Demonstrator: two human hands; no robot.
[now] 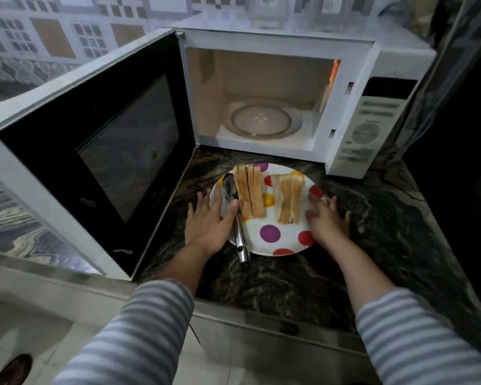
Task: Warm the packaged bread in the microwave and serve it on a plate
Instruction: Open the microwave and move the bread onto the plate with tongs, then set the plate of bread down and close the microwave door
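A white plate (275, 240) with coloured dots sits on the dark counter in front of the microwave (345, 79). Two stacks of bread slices stand on edge on it, the left stack (249, 194) and the right stack (289, 198). Metal tongs (238, 232) lie along the plate's left side. My left hand (210, 220) rests on the plate's left rim, thumb on the tongs. My right hand (326, 218) touches the right rim, fingers spread. The microwave door (95, 151) is swung wide open to the left; the lit cavity holds only the glass turntable (261, 119).
The open door blocks the counter left of the plate. The control panel (372, 126) is on the microwave's right. Dark marbled counter (386, 218) stretches right and toward me to its front edge. A tiled wall stands behind. A shoe (11, 368) shows on the floor.
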